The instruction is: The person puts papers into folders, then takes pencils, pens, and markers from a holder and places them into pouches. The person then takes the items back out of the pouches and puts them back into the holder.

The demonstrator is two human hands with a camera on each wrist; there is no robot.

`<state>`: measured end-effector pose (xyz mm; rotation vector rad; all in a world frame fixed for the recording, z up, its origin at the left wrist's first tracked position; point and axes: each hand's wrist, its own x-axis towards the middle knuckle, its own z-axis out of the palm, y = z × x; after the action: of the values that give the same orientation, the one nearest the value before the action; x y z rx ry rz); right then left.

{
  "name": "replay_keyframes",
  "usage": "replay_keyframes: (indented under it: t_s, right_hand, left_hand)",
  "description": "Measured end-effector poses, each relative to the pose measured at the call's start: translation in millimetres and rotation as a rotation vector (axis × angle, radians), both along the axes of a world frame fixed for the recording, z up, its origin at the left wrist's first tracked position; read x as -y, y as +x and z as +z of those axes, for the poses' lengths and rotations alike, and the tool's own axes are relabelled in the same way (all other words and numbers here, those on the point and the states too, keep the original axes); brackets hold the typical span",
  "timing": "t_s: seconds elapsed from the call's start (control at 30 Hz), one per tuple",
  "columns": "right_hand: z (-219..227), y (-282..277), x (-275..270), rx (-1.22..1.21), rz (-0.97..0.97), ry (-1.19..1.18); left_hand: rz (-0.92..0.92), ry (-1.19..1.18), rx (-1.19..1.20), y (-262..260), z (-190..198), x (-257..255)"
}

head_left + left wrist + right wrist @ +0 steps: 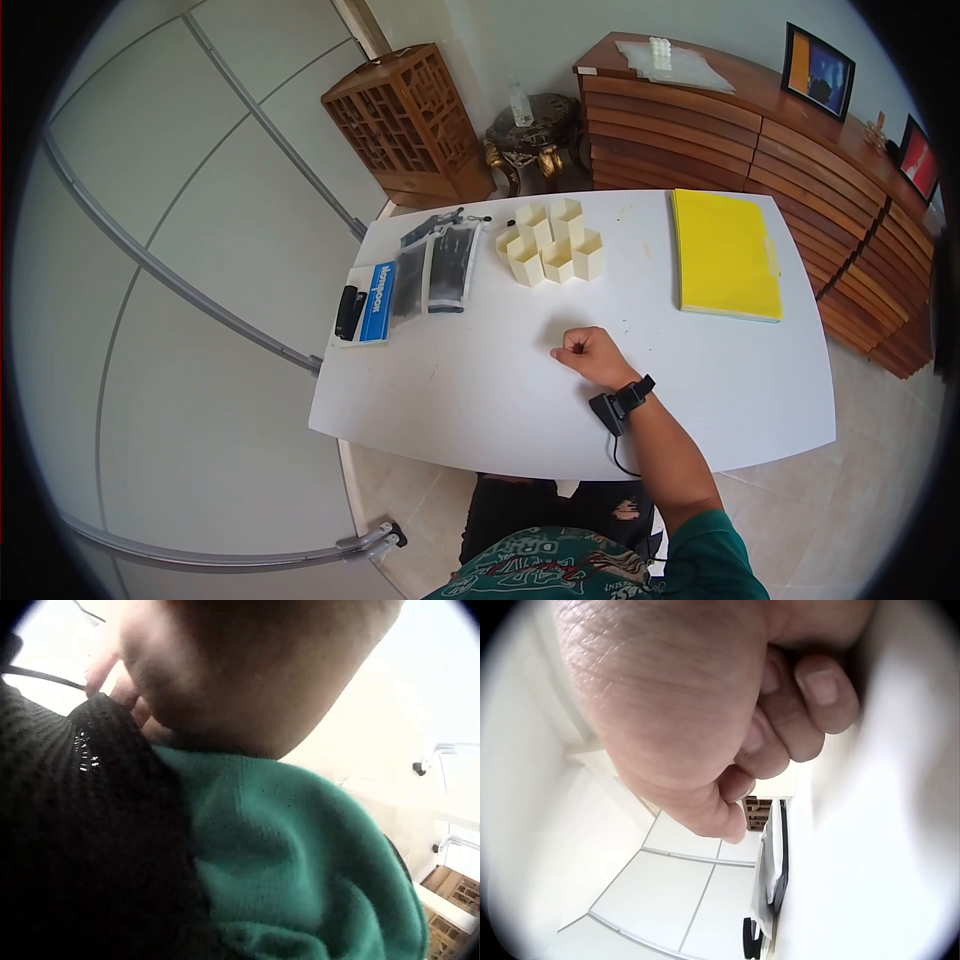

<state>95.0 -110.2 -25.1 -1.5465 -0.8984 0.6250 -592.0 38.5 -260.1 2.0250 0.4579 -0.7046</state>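
My right hand [590,357] rests in a fist on the white table [480,380], a black camera strapped to the wrist. In the right wrist view its curled fingers [791,712] show bare nails, and no thing appears in them. Beyond the fist stands a cluster of cream hexagonal cups [555,245]. Away from the table top, my left hand [195,667] shows only in the left wrist view, close beside dark knit fabric [82,825] and green shirt cloth [292,847]. Its fingertips are mostly hidden, so I cannot tell what it holds.
At the table's left lie dark zip pouches [435,270], a blue-and-white notebook [374,305] and a black stapler-like object [349,312]. A yellow folder [727,255] lies at the right. Behind are a wooden dresser [670,130] and a lattice cabinet [410,120].
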Motion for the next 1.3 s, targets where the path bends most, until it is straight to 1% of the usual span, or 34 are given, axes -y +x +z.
replay_keyframes:
  t_s: [0.4,0.53,0.63,0.83,0.93,1.0,1.13,1.17,1.2,1.27,1.3]
  right_hand:
    - [1.8,-1.5,0.2,-0.028,-0.004,-0.010]
    - [4.9,-0.7,-0.2,-0.027,-0.001,-0.012]
    - [6.0,-3.1,1.1,-0.030,-0.012,-0.035]
    - [8.5,-2.9,1.7,-0.035,-0.018,-0.019]
    - [8.0,-3.8,2.2,-0.052,-0.003,-0.027]
    - [2.3,-1.2,0.3,-0.017,-0.002,-0.024]
    - [4.7,-1.7,0.1,-0.009,0.003,-0.023]
    - [5.4,-1.4,-0.1,-0.007,0.001,-0.021]
    - [5.2,-2.2,0.0,-0.008,0.001,-0.021]
    - [5.2,-1.8,0.3,-0.007,0.002,-0.038]
    - [5.6,-2.6,-0.2,-0.006,-0.009,-0.054]
  left_hand:
    - [0.181,-0.147,0.036,19.7,17.1,12.5]
    - [0.244,-0.196,0.052,21.5,8.0,16.7]
    - [0.280,-0.238,0.046,13.6,4.4,18.9]
    - [0.308,-0.348,0.039,17.9,-14.5,21.8]
    - [0.356,-0.403,0.040,11.5,-20.9,38.3]
    - [0.395,-0.429,0.044,6.2,-22.3,44.9]
    - [0.479,-0.475,0.065,-2.1,-23.4,56.1]
    - [0.502,-0.485,0.072,6.7,-15.5,59.4]
    - [0.465,-0.402,-0.455,12.2,-3.6,33.3]
    - [0.335,-0.671,-0.214,60.5,45.9,-30.4]
    - [0.256,-0.505,-0.340,113.7,98.4,-42.6]
